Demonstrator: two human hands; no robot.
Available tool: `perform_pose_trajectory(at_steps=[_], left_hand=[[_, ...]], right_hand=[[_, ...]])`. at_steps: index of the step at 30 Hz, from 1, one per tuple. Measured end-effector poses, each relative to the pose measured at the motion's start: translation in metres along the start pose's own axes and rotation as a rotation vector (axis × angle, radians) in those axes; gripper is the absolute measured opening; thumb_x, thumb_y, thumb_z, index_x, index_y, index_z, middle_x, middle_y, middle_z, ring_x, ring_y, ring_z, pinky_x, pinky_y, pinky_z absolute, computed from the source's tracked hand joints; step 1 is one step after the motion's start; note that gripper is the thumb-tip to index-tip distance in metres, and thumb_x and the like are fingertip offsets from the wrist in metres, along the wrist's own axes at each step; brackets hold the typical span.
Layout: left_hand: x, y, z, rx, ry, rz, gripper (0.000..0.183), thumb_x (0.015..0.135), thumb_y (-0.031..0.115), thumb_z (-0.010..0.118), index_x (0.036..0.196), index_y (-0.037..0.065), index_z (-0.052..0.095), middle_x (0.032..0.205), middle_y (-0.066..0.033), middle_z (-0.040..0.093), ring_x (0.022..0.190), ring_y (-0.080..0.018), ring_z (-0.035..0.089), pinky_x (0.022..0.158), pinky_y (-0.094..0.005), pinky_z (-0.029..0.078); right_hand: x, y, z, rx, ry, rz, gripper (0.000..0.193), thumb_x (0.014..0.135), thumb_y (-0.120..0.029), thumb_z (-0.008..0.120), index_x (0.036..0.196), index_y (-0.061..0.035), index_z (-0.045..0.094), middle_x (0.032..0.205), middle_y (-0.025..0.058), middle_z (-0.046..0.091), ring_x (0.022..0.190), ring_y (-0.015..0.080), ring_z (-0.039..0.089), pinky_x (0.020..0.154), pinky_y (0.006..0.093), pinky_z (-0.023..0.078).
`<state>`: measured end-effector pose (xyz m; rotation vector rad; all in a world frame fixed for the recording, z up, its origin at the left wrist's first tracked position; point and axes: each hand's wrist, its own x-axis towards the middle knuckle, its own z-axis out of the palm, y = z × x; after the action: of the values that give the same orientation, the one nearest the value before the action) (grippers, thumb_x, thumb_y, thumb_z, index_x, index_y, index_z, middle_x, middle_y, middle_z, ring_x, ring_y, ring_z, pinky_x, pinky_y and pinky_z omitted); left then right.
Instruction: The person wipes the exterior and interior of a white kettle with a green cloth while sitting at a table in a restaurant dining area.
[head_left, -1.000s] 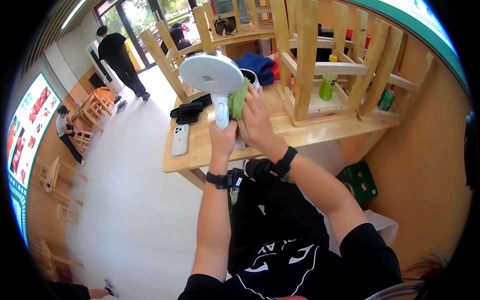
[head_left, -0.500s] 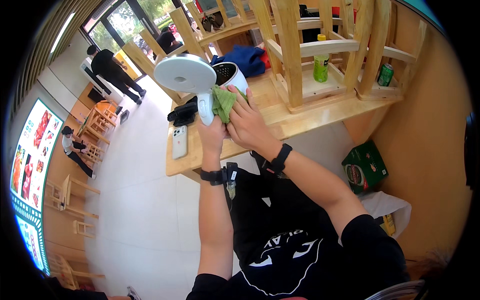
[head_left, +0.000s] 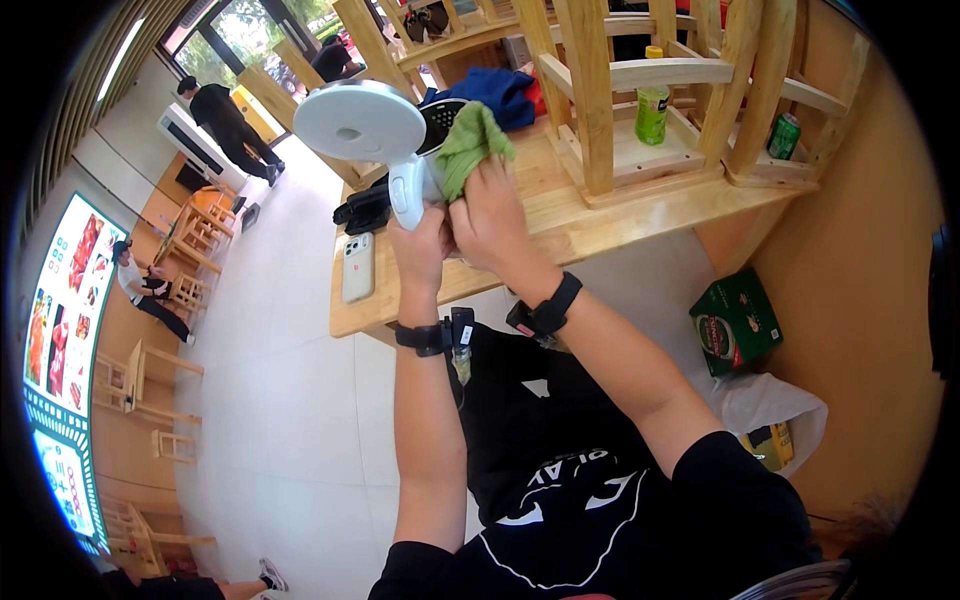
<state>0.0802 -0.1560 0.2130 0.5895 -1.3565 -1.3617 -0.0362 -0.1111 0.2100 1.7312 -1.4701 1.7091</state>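
A white kettle (head_left: 426,184) with its round lid (head_left: 358,122) swung up is held over the near edge of the wooden table. Its dotted dark inside shows behind the lid. My left hand (head_left: 419,244) is closed around the lower part of the kettle's handle (head_left: 406,193). A crumpled green cloth (head_left: 474,148) is bunched in my right hand (head_left: 488,222), lying against the kettle's side and rim. My right fingertips are partly hidden by the cloth, and the kettle's base is hidden behind my hands.
A pale phone (head_left: 358,268) and a black item (head_left: 362,208) lie on the table (head_left: 570,240) at left. Upturned wooden stools (head_left: 600,110), a yellow-green bottle (head_left: 652,115) and a green can (head_left: 783,137) stand at right. On the floor are a green box (head_left: 737,322) and a white bag (head_left: 790,415).
My right hand has turned and pulled its fingers in, and the cloth has moved up and right to the kettle's rim. The kettle has shifted slightly up and left in view.
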Motion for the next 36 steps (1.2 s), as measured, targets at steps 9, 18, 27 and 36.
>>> perform_pose_trajectory(at_steps=[9,18,27,36], left_hand=[[0.000,0.000,-0.014,-0.001,-0.024,-0.019,0.026,0.092,0.002,0.056,0.069,0.009,0.046,0.050,0.0016,0.038,0.038,-0.0087,0.028,0.039,-0.0262,0.027],[0.006,-0.002,-0.031,-0.079,-0.167,-0.032,0.023,0.094,0.001,0.053,0.073,0.009,0.047,0.049,0.0022,0.038,0.037,-0.0078,0.028,0.040,-0.0253,0.027],[0.008,0.001,-0.042,-0.175,-0.187,-0.060,0.022,0.092,-0.001,0.057,0.073,0.006,0.048,0.052,0.0024,0.040,0.039,-0.0062,0.031,0.040,-0.0243,0.027],[0.010,0.002,-0.044,-0.130,-0.245,-0.068,0.026,0.091,0.002,0.056,0.069,0.008,0.046,0.050,0.0022,0.038,0.039,-0.0072,0.030,0.041,-0.0249,0.026]], right_hand=[[0.074,0.038,-0.031,-0.030,-0.475,-0.139,0.040,0.094,-0.025,0.049,0.121,0.0021,0.061,0.134,0.0210,0.056,0.139,0.0362,0.041,0.122,0.0619,0.012],[0.100,0.047,-0.053,0.064,-0.741,-0.128,0.029,0.094,-0.023,0.066,0.116,-0.0037,0.069,0.115,0.0137,0.067,0.116,0.0296,0.061,0.127,0.0542,0.006],[0.070,0.017,-0.017,0.058,-0.214,-0.224,0.027,0.084,-0.028,0.079,0.090,-0.0020,0.074,0.074,0.0127,0.064,0.076,0.0306,0.062,0.120,0.0511,0.032],[0.106,0.048,-0.047,0.256,-0.702,-0.237,0.029,0.082,0.004,0.063,0.109,-0.0011,0.073,0.097,0.0199,0.072,0.087,0.0381,0.067,0.115,0.0466,0.037]])
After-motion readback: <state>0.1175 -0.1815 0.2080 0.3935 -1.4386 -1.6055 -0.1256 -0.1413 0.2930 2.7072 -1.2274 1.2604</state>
